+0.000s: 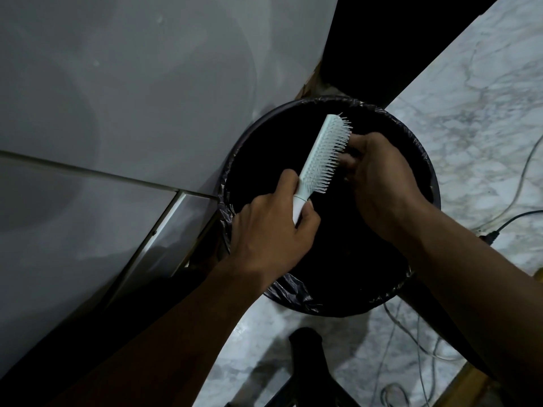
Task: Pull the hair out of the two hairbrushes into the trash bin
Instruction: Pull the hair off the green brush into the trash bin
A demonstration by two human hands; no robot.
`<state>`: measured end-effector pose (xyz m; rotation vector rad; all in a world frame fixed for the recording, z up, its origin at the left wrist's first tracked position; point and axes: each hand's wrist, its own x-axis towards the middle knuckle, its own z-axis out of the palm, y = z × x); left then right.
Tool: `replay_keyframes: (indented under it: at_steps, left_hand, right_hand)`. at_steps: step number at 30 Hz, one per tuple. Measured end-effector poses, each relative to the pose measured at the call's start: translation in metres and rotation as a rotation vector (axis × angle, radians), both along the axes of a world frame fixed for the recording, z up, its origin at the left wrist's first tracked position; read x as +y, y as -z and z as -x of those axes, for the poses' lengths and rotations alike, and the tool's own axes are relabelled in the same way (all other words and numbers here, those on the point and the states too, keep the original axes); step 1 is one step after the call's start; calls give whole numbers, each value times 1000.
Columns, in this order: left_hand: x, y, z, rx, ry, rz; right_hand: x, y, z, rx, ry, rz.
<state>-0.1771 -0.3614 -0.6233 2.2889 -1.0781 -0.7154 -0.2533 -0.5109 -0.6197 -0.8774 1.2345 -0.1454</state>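
Observation:
A pale mint hairbrush (321,155) with white bristles is held over a round trash bin (432,171) lined with a black bag. My left hand (273,227) grips the brush's white handle from below. My right hand (379,177) is at the bristles on the brush's right side, fingers curled in against them. Any hair between the fingers is too dark to make out. Only one brush is in view.
A grey cabinet or appliance wall fills the left. The floor is white marble with loose cables (511,221) on the right and lower right. A dark object (308,356) stands on the floor below the bin.

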Motion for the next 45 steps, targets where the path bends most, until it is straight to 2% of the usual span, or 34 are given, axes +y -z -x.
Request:
replay_keyframes:
  at_steps: [3, 6, 11, 16, 23, 27, 29, 32, 37, 41, 45]
  left_hand:
    - [-1, 0, 0, 4, 8, 17]
    - [-1, 0, 1, 6, 21, -7]
    - [0, 2, -2, 21, -7, 7]
    - [-1, 3, -2, 31, -38, 17]
    - [-1, 5, -3, 52, -113, 53]
    - [-1, 6, -3, 54, -101, 40]
    - [-1, 8, -5, 51, -130, 30]
    - [0, 10, -8, 61, -188, 13]
    - [1, 11, -7, 77, -165, 8]
    - [-1, 9, -4, 104, -120, 2]
    - [-2, 6, -2, 182, -92, 18]
  right_hand:
    - [3, 1, 0, -28, 6, -18]
    - [4, 0, -1, 42, -44, -18]
    - [5, -4, 4, 34, -175, 121]
    - [3, 3, 5, -51, -87, 167]
    - [6, 4, 1, -177, -7, -15]
    - [6, 4, 1, -104, -62, 95]
    - [4, 6, 1, -88, -25, 125]
    - [-1, 8, 0, -35, 44, 121]
    - [0, 3, 2, 145, 28, 84]
    - [6, 1, 1, -46, -75, 81]
    - [11, 5, -1, -135, 9, 99]
